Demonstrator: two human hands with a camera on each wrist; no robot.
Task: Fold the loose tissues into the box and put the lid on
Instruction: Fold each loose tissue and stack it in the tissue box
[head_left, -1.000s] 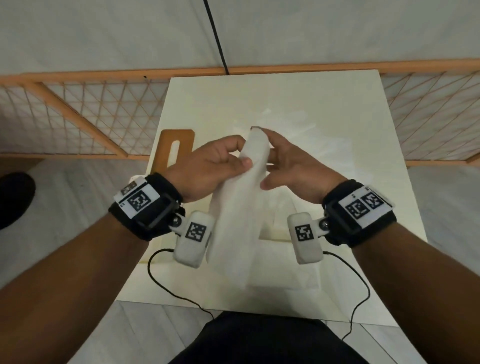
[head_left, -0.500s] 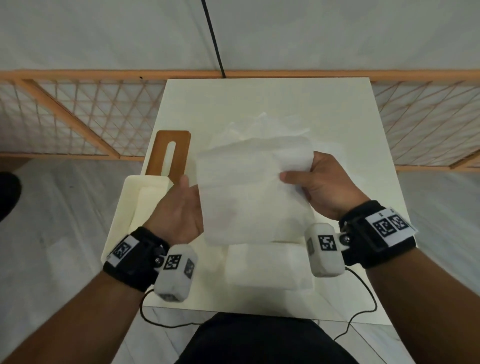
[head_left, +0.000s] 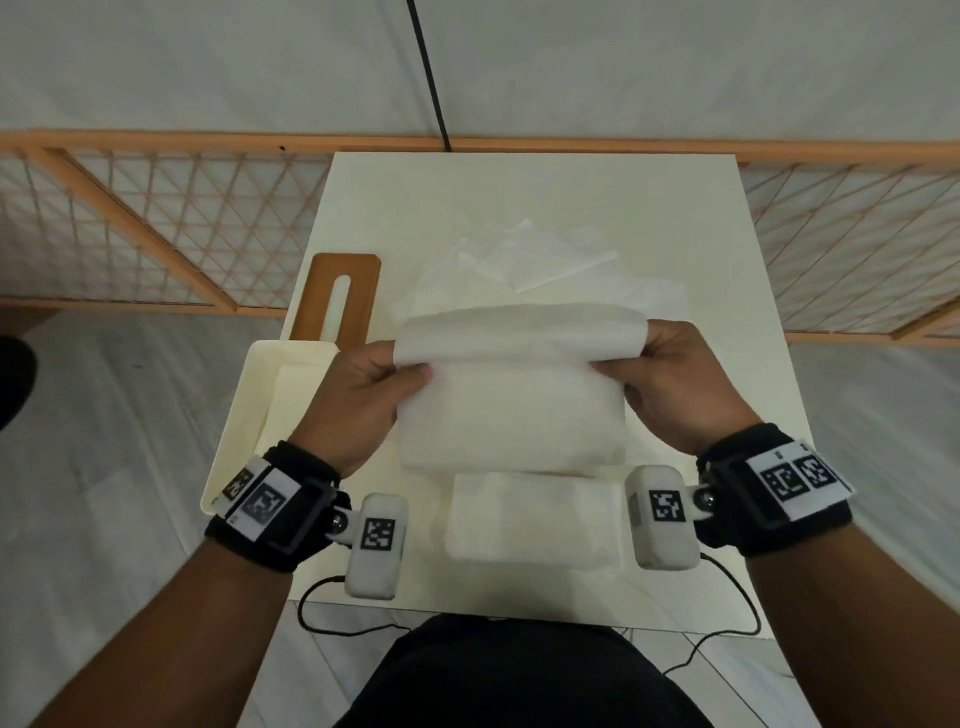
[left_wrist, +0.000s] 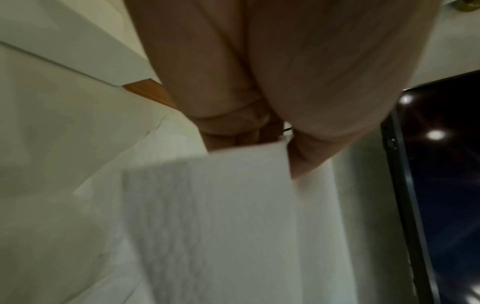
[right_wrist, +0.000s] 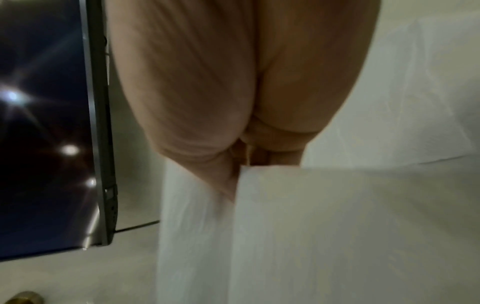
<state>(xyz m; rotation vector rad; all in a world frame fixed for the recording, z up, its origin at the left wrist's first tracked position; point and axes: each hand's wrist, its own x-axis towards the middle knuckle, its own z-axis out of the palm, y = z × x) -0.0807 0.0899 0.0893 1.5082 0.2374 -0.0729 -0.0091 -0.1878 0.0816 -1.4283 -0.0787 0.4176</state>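
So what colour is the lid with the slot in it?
Brown, wood-toned lid, lying flat behind the cream box; the head view shows it best.

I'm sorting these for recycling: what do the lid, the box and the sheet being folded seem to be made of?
Lid: looks like wood or bamboo with a smooth matte finish, going by its warm brown tone and cut slot. Box: seemingly cream plastic, smooth with rounded corners; painted wood is possible. Sheet, pinched by left hand and right hand: soft white tissue paper, limp, faintly embossed in the left wrist view.
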